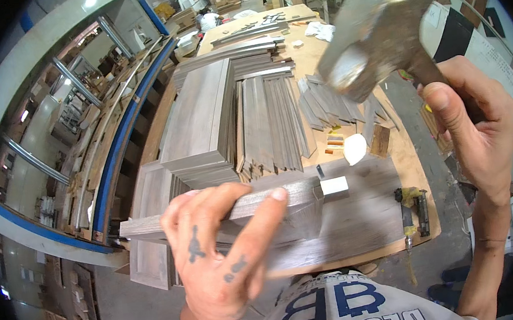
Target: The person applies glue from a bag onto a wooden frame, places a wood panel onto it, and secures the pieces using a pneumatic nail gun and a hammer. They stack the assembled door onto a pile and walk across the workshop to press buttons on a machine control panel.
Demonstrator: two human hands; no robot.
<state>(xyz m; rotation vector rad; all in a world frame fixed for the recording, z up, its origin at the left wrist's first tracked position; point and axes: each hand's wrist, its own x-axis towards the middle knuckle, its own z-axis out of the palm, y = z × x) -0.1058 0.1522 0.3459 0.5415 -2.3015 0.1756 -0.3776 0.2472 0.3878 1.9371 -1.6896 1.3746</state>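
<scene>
- Your left hand [217,265] is holding the grey wooden piece [301,208], its fingers reaching over the top edge and its thumb resting near the right end.
- Your right hand [478,120] is closing around the handle of a hammer [374,34] — thumb and fingers are wrapping it, and the metal head is hanging high above the table [311,56], well apart from the wood.
- The wooden piece is lying in front of you across the near side of the table, above a flat grey board [367,220]; you cannot tell from here how much of it is touching that board.
- A small white block [334,185] is sitting at the right end of the wooden piece.
- Beyond your left hand, a stack of grey panels [196,113] is standing beside long strips [265,119]; short offcuts [328,104] are lying further right.
- A yellow-and-black tool [414,209] is resting by the right edge — just beside the grey board.
</scene>
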